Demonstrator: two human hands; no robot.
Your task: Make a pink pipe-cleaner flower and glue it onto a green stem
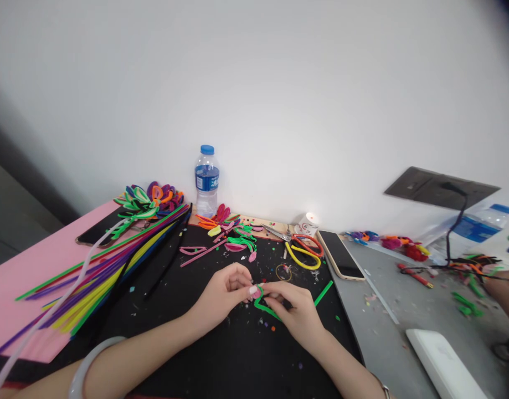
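Observation:
Over the black mat, my left hand pinches a small pink pipe-cleaner piece between thumb and index finger. My right hand is closed on a green pipe cleaner, which bends near the pink piece and runs under the palm, its free end sticking out to the right. Both sets of fingertips meet at the pink and green join, so the exact contact is partly covered. Beyond the hands lie pink and green shaped pieces and a pair of scissors with red and yellow handles.
A bundle of coloured pipe cleaners lies at left, near finished loops. A water bottle stands by the wall. At right are a phone, a white power bank, a black cable and another person's hand.

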